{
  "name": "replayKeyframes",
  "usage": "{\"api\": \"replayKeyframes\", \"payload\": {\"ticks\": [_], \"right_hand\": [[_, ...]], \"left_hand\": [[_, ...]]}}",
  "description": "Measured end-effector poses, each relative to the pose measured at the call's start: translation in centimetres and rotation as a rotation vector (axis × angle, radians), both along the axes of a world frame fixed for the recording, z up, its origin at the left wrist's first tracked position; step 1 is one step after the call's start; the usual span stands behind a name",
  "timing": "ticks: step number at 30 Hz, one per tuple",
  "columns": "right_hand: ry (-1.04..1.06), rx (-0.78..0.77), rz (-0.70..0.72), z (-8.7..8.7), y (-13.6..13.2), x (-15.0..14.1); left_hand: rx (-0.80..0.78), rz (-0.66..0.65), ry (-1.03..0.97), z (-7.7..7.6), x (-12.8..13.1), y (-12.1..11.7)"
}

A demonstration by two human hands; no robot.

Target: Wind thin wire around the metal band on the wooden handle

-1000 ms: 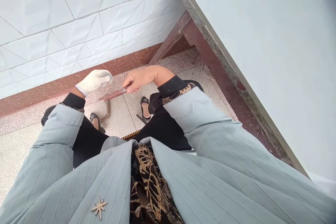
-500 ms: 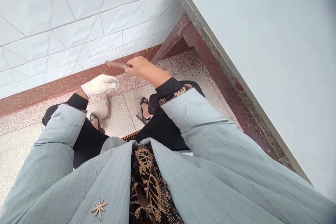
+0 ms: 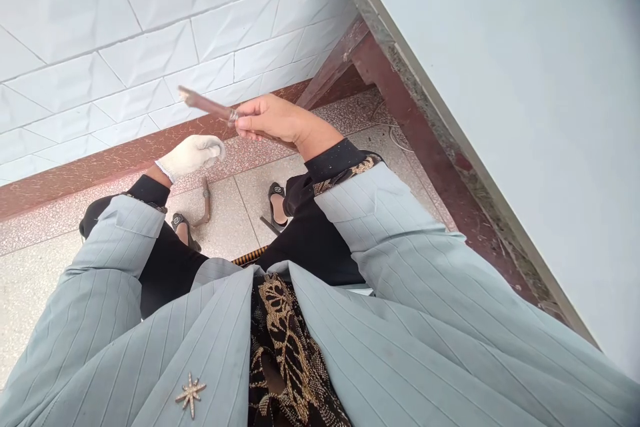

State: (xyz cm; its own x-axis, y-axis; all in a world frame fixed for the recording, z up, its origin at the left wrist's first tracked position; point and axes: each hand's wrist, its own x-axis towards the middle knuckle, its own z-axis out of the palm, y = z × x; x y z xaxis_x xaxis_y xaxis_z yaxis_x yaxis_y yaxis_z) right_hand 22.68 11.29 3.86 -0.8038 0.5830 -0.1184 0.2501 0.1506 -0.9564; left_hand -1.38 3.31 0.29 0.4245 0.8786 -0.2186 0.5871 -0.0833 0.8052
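My right hand [image 3: 273, 120] is bare and wrapped round a brown stick [image 3: 203, 101]. The stick points to the upper left and has a pale, broken-looking end. Close to my fingers, something shiny circles it like a band or a wire. My left hand [image 3: 190, 157], in a white glove with greyish fingertips, is closed just below and to the left of the stick, apart from it. What its curled fingers hold, if anything, is hidden. On the floor between my feet lies a bent brown piece [image 3: 205, 203] that looks like a stick.
A white tiled wall [image 3: 150, 47] with a reddish-brown base strip runs in front of me. To my right stands a table with a pale top [image 3: 500, 93] and dark red legs and frame [image 3: 395, 107]. A thin white cord [image 3: 397, 140] lies on the floor under it.
My right hand has turned, and the stick's far end has swung up and to the left. My left hand has barely moved.
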Motion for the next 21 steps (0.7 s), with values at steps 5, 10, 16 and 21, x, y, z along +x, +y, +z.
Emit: {"api": "replayKeyframes", "payload": {"ticks": [5,10,16,21], "right_hand": [[-0.167,0.117,-0.382,-1.8,1.1,-0.8],[-0.643,0.43,-0.162,-1.9,0.9,-1.1],[-0.766,0.131,0.494,-0.5,-1.9,-2.1],[-0.403,0.064,0.577,0.0,-1.5,-1.5]], "left_hand": [[-0.031,-0.029,-0.081,0.5,0.5,-0.3],[0.049,-0.096,0.034,1.1,0.3,-0.4],[0.08,-0.043,0.1,1.2,-0.3,-0.3],[0.02,0.051,0.06,-0.8,-0.6,0.1]]}}
